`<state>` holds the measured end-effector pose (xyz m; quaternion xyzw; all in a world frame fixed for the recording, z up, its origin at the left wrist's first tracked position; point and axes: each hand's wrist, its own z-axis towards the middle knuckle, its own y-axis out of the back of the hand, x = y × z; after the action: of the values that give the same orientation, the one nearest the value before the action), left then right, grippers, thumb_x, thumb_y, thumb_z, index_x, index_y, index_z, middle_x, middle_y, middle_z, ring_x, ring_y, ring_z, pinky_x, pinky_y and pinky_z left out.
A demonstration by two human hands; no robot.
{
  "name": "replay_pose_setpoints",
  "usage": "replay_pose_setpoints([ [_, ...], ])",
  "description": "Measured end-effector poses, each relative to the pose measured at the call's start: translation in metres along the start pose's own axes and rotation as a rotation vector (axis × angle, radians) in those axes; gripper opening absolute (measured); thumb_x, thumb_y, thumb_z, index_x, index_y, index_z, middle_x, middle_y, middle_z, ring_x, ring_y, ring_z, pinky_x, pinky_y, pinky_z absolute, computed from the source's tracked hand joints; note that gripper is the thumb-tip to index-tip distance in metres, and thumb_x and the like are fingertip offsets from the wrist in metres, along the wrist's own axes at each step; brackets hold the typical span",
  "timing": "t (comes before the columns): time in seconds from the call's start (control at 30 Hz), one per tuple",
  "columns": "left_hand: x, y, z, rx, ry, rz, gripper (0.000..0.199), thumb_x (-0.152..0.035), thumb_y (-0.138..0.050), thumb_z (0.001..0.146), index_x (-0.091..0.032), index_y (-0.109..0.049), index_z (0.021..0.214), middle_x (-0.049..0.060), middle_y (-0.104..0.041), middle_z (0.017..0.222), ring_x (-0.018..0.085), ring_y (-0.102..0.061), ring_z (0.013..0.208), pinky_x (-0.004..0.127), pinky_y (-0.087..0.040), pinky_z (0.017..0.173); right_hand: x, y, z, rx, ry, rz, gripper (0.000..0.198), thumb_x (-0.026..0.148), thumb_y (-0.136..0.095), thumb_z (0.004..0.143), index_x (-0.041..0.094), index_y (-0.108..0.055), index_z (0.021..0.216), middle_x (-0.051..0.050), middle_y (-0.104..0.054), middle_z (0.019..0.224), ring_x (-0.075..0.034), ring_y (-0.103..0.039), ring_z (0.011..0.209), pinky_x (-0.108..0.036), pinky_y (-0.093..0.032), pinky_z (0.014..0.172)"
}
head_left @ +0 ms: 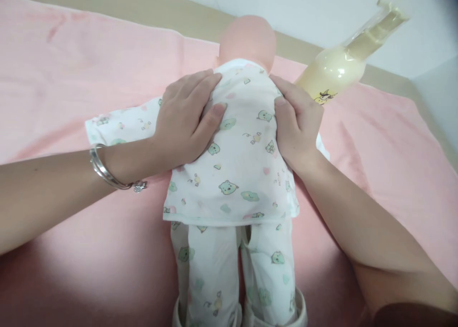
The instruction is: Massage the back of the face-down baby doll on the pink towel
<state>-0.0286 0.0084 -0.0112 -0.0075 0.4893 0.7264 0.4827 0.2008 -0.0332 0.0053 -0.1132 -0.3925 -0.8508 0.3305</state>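
Note:
A baby doll (pixel 246 150) lies face down with its bald head (pixel 246 41) at the far end. It is dressed in a white top (pixel 232 184) printed with green bears and matching trousers (pixel 214 270). My left hand (pixel 189 119) curves over the doll's left-side shoulder, thumb resting on the upper back. Around the opposite shoulder, my right hand (pixel 298 122) is wrapped, its thumb pressed against the side of the back. The lower fingers of my right hand are hidden. One sleeve (pixel 121 122) stretches out to the left.
Under the doll spreads a pink cloth (pixel 89 250). A pump bottle (pixel 332 69) of pale yellow liquid, with a cow drawing, is at the right, beyond my right hand. Behind the cloth run a beige surface edge (pixel 193 19) and a white wall (pixel 304 7).

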Motion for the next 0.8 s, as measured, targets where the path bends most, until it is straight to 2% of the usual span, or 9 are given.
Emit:
replay_pose_setpoints([
  [0.13, -0.0013, 0.0003, -0.0008, -0.01, -0.01, 0.03, 0.056, -0.06, -0.024, 0.099, -0.033, -0.044, 0.144, 0.0, -0.05, 0.152, 0.029, -0.045, 0.139, 0.051, -0.031, 0.119, -0.0009, -0.0001, 0.0001, 0.01, -0.007, 0.008, 0.039, 0.024, -0.036, 0.095, 0.03, -0.068, 0.116, 0.0, -0.073, 0.101, -0.023, -0.067, 0.104, -0.048, -0.053, 0.097],
  [0.23, -0.0018, -0.0001, -0.001, -0.011, -0.02, 0.031, 0.059, -0.062, -0.023, 0.099, -0.029, -0.044, 0.144, 0.003, -0.05, 0.152, 0.031, -0.046, 0.139, 0.052, -0.031, 0.119, -0.0005, 0.0004, 0.0004, 0.011, 0.012, 0.006, 0.041, 0.023, -0.036, 0.094, 0.029, -0.068, 0.118, 0.001, -0.072, 0.1, -0.023, -0.068, 0.1, -0.047, -0.054, 0.093],
  [0.37, -0.0013, -0.0006, -0.0007, -0.007, -0.034, 0.041, 0.061, -0.061, -0.022, 0.1, -0.026, -0.043, 0.145, 0.004, -0.049, 0.153, 0.031, -0.046, 0.138, 0.053, -0.032, 0.118, 0.0015, 0.0005, 0.0006, -0.001, 0.009, -0.008, 0.042, 0.02, -0.037, 0.092, 0.035, -0.068, 0.115, 0.004, -0.073, 0.099, -0.021, -0.068, 0.092, -0.044, -0.055, 0.086],
  [0.43, -0.0013, -0.0006, -0.0004, -0.018, -0.046, 0.057, 0.059, -0.06, -0.022, 0.1, -0.027, -0.044, 0.144, 0.004, -0.051, 0.151, 0.03, -0.046, 0.138, 0.051, -0.033, 0.117, 0.0021, 0.0001, 0.0006, -0.004, -0.009, -0.014, 0.043, 0.019, -0.037, 0.092, 0.038, -0.068, 0.114, 0.003, -0.073, 0.099, -0.022, -0.068, 0.092, -0.044, -0.055, 0.086],
  [0.5, -0.002, -0.0005, 0.0, -0.034, -0.058, 0.067, 0.059, -0.057, -0.023, 0.101, -0.023, -0.046, 0.144, 0.007, -0.052, 0.15, 0.029, -0.047, 0.139, 0.05, -0.035, 0.117, 0.0021, -0.0003, 0.0007, -0.006, -0.015, -0.011, 0.044, 0.019, -0.037, 0.092, 0.039, -0.068, 0.114, 0.003, -0.073, 0.098, -0.023, -0.068, 0.092, -0.045, -0.055, 0.089],
  [0.57, -0.0032, -0.0003, 0.0002, -0.037, -0.075, 0.072, 0.059, -0.055, -0.025, 0.1, -0.02, -0.047, 0.143, 0.01, -0.053, 0.149, 0.028, -0.048, 0.138, 0.05, -0.036, 0.117, 0.0018, -0.0004, 0.0008, -0.012, -0.014, 0.004, 0.045, 0.018, -0.037, 0.091, 0.038, -0.069, 0.114, 0.002, -0.073, 0.096, -0.023, -0.067, 0.092, -0.046, -0.055, 0.09],
  [0.63, -0.0048, 0.0003, 0.0004, -0.045, -0.07, 0.081, 0.056, -0.052, -0.026, 0.1, -0.022, -0.047, 0.142, 0.008, -0.054, 0.149, 0.028, -0.049, 0.138, 0.05, -0.038, 0.116, 0.0016, -0.0002, 0.0011, -0.007, -0.004, 0.024, 0.045, 0.017, -0.037, 0.09, 0.034, -0.071, 0.113, 0.001, -0.071, 0.094, -0.023, -0.066, 0.09, -0.045, -0.054, 0.089],
  [0.7, -0.0064, 0.0011, 0.0005, -0.046, -0.062, 0.085, 0.052, -0.05, -0.026, 0.1, -0.025, -0.048, 0.14, 0.006, -0.055, 0.147, 0.027, -0.05, 0.138, 0.049, -0.039, 0.116, 0.0011, 0.0002, 0.0014, 0.002, 0.004, 0.031, 0.044, 0.017, -0.036, 0.089, 0.031, -0.072, 0.112, 0.001, -0.068, 0.089, -0.021, -0.064, 0.085, -0.043, -0.054, 0.084],
  [0.8, -0.0082, 0.0026, 0.0008, -0.037, -0.062, 0.08, 0.053, -0.047, -0.028, 0.099, -0.02, -0.049, 0.14, 0.009, -0.056, 0.145, 0.026, -0.049, 0.138, 0.047, -0.038, 0.117, -0.0008, 0.0007, 0.0019, -0.001, 0.015, 0.03, 0.043, 0.017, -0.036, 0.089, 0.029, -0.072, 0.109, 0.002, -0.062, 0.078, -0.018, -0.063, 0.08, -0.037, -0.053, 0.076],
])
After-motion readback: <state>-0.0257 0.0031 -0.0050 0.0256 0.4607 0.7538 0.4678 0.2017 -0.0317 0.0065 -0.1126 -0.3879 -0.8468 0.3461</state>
